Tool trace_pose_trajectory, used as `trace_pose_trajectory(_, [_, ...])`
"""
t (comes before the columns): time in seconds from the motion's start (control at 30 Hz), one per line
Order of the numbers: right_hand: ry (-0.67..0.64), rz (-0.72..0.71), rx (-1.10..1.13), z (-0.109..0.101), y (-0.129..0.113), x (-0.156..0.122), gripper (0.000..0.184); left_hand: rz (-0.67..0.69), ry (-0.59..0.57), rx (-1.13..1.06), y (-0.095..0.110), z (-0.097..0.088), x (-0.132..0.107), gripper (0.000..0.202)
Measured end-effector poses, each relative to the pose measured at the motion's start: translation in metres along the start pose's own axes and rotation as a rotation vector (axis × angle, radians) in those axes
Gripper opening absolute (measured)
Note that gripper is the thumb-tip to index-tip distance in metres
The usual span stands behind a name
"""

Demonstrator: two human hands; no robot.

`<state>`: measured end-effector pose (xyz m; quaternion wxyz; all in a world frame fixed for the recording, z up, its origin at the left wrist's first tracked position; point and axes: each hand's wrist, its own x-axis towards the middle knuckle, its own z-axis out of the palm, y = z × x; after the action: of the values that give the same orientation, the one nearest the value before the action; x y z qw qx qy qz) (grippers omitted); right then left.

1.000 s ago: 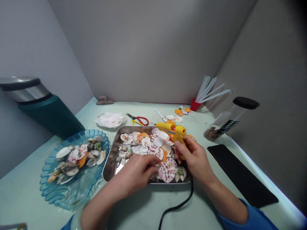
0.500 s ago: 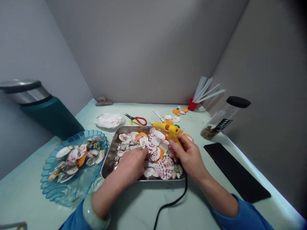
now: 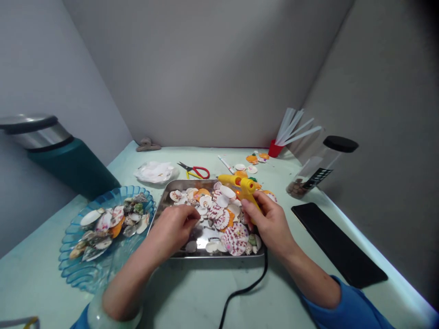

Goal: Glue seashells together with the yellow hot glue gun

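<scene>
Over the left half of the steel tray (image 3: 212,257), the left hand (image 3: 174,228) looks pinched, whether on anything I cannot tell; open tabletop (image 3: 192,292) fronts the near rim; above shells (image 3: 224,218) at right, the right hand (image 3: 274,224) grips a yellow glue gun (image 3: 246,185), orange light (image 3: 238,193) lit

We find no legible text, brand or number in this view. Two marked surfaces are identifiable. First, the clear jar (image 3: 317,165) with the black lid (image 3: 340,143) carries a black label (image 3: 318,178) on its side; we see rows of small white marks on it, but they are too small to resolve as letters, digits or symbols. Second, the yellow hot glue gun (image 3: 247,186) bears a small dark marking (image 3: 236,186) along its barrel; we cannot make out its wording at this size.
</scene>
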<state>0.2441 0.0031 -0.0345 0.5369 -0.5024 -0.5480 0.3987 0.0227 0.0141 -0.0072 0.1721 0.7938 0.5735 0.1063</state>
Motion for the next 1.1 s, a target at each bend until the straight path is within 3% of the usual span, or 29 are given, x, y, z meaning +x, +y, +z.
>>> trace_pose_trajectory(0.23, [0.002,-0.001,-0.006,0.0,0.0,0.001,0.031,-0.046,-0.04,-0.226,0.005,0.005,-0.002,0.02])
trace_pose_trajectory(0.4, [0.01,0.001,0.0,0.0,-0.002,0.0,0.031,-0.076,-0.139,-0.462,0.004,0.005,-0.002,0.029])
trace_pose_trajectory(0.8, [0.02,-0.001,0.021,0.0,-0.002,-0.001,0.031,-0.209,-0.194,-0.94,0.011,0.001,-0.005,0.018])
trace_pose_trajectory(0.9, [0.01,0.003,0.021,0.0,-0.002,0.0,0.029,-0.215,-0.169,-0.8,0.008,-0.001,-0.007,0.018])
trace_pose_trajectory(1.03, [-0.003,0.009,0.016,0.001,0.0,0.0,0.029,-0.086,-0.031,-0.243,-0.003,-0.003,-0.008,0.024])
trace_pose_trajectory(1.1, [-0.005,0.012,0.015,0.0,0.0,0.0,0.03,-0.06,-0.002,-0.08,-0.006,-0.004,-0.008,0.025])
